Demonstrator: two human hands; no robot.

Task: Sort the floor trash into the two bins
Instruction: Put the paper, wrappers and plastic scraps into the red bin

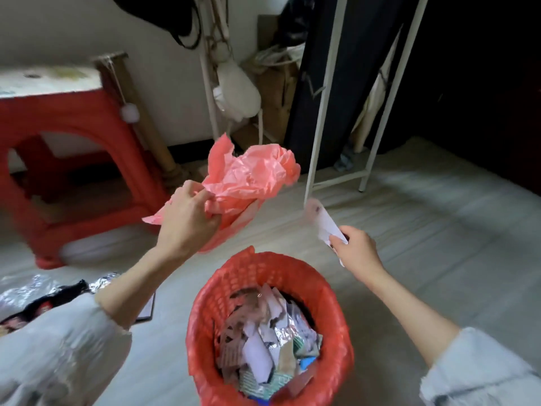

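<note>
I take the red mesh bin (272, 326) at the bottom centre as my landmark; it stands on the pale floor (424, 230) and is packed with paper scraps and foil bits (263, 344). Beyond it to the left stands a red plastic stool (73, 159) with a pale top, and behind that a rope-wrapped post (137, 112) with a white pom-pom dangling. Beyond the bin to the right a white metal rack (325, 98) rises from the floor with a dark panel behind it. Left of the bin, low in my view, I see crinkled foil and dark wrappers (38, 297) on the floor, partly hidden by my left sleeve (58, 353).

Nothing blocks the bin's mouth. The pink plastic bag (248, 180) hangs in the air above and just beyond the bin's far rim, bunched and crumpled. My left hand (187, 221) grips it, fingers curled tight into its lower folds. My right hand (355, 250) is raised right of the bin, pinching a white paper scrap (325, 224) that sticks up, blurred, from thumb and fingers
</note>
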